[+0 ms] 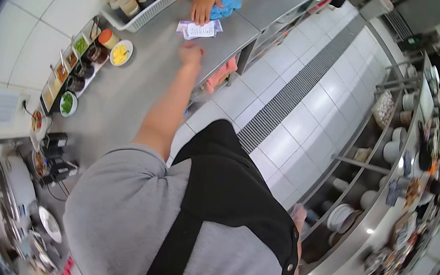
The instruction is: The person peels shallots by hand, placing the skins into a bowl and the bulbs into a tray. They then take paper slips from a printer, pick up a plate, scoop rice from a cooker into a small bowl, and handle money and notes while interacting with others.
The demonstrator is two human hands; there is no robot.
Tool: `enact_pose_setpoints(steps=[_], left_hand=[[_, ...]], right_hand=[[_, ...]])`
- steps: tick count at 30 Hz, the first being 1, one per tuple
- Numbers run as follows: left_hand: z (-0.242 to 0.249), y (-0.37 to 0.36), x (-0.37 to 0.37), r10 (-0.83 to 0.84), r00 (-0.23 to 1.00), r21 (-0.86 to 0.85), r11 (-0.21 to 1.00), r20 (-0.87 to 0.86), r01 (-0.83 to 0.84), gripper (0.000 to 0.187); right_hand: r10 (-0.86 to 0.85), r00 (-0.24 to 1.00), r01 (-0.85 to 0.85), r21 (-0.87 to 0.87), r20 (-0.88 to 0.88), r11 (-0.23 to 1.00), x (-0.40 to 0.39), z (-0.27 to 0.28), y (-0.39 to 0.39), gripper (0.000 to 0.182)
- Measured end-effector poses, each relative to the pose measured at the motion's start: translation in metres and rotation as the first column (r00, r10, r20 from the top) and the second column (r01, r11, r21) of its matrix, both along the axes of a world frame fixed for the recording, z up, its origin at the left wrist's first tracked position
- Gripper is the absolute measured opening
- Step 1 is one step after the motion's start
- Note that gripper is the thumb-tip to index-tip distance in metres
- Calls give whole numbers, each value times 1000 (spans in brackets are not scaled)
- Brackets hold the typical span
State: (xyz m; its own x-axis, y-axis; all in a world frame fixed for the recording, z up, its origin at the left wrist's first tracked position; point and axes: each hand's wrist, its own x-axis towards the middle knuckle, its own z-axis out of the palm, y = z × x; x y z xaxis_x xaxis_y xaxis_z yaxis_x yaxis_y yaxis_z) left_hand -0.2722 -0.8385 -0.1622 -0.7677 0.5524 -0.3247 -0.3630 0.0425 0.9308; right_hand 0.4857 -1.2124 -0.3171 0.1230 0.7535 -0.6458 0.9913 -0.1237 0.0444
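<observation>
My left hand (191, 54) reaches forward over the steel counter (132, 83), its fingers curled into a fist with nothing showing in it. Just beyond it lie a handwritten white slip (201, 30) and purplish paper (182, 26), apart from my hand. Another person's hand (202, 9) rests at the far edge of these papers, beside a crumpled blue cloth (227, 7). My right hand (299, 213) hangs low at my right side, near the shelving, and seems to have clear plastic over it. Its fingers are too small and blurred to make out.
A white basket of sauce bottles (156, 7) stands at the back left. Nearer are a bowl of yellow pieces (120, 52), a condiment rack (66, 73) and a bowl of greens (68, 104). A floor drain grate (300, 84) runs between the counter and the loaded shelves (365, 163).
</observation>
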Motion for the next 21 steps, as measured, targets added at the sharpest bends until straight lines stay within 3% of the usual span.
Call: enact_pose_setpoints(steps=[1, 2, 3, 4, 5, 6, 7, 8, 10, 11, 12, 13, 14, 15, 16, 18, 19, 20, 21], left_hand=[[0, -2, -24, -28, 994, -34, 999, -108, 25, 43], [-6, 1, -40, 16, 996, -45, 999, -92, -20, 43], [-14, 5, -55, 32, 900, -167, 979, -434, -115, 55], [-20, 5, -65, -22, 698, -262, 935, -716, -240, 67], [-7, 2, -71, 3, 709, -276, 920, -705, -278, 67], [25, 1, -74, -173, 796, -392, 916, -580, -86, 76], [38, 3, -78, -343, 838, -462, 878, -425, 125, 86], [30, 8, -83, -315, 857, -461, 881, -409, 104, 86], [14, 22, -95, -410, 707, -608, 793, -577, -37, 89], [15, 27, -98, -384, 732, -609, 791, -563, -53, 89], [24, 28, -99, -476, 688, -671, 741, -548, -22, 90], [31, 28, -98, -567, 639, -732, 681, -520, 8, 91], [39, 28, -99, -548, 666, -738, 675, -506, -6, 91], [45, 28, -99, -555, 681, -730, 682, -479, 43, 90], [46, 28, -99, -563, 692, -720, 688, -451, 92, 88], [40, 30, -101, -503, 747, -693, 717, -436, 79, 84], [38, 30, -101, -461, 775, -657, 750, -432, 80, 80], [34, 30, -100, -454, 784, -661, 746, -424, 75, 80], [29, 30, -97, -480, 753, -659, 748, -451, 81, 76]], right_hand=[[100, 994, -100, 5, 42, 995, 16, 4, 48, 23], [145, 988, -145, -8, 56, 989, 26, 11, 95, 23], [243, 962, -243, -16, 129, 970, 28, 21, 149, 17], [337, 921, -338, -29, 198, 941, 24, 30, 204, 23], [450, 861, -449, -63, 237, 891, 18, 39, 255, 23], [553, 788, -548, -102, 271, 830, 9, 43, 303, 24], [607, 768, -616, -19, 204, 787, -5, 43, 346, 25], [658, 740, -670, 70, 142, 739, -21, 43, 388, 27], [576, 809, -484, 424, -116, 766, -85, 46, 454, 30], [416, 799, -239, 405, -434, 882, -107, 17, 490, 33], [214, 677, -3, 288, -704, 958, -133, -14, 525, 39], [841, 501, -580, 643, -203, 500, -206, 52, 541, 36], [727, 600, -439, 622, -334, 649, -288, 100, 544, 33], [474, 715, -221, 478, -514, 850, -361, 145, 548, 32], [613, 633, -275, 603, -472, 749, -412, 179, 549, 36], [767, 426, -373, 679, -479, 632, -496, 232, 557, 36], [886, 261, -440, 770, -382, 462, -522, 245, 567, 34], [908, 187, -469, 778, -375, 418, -546, 256, 572, 32], [862, 133, -490, 724, -489, 485, -564, 256, 580, 32]])
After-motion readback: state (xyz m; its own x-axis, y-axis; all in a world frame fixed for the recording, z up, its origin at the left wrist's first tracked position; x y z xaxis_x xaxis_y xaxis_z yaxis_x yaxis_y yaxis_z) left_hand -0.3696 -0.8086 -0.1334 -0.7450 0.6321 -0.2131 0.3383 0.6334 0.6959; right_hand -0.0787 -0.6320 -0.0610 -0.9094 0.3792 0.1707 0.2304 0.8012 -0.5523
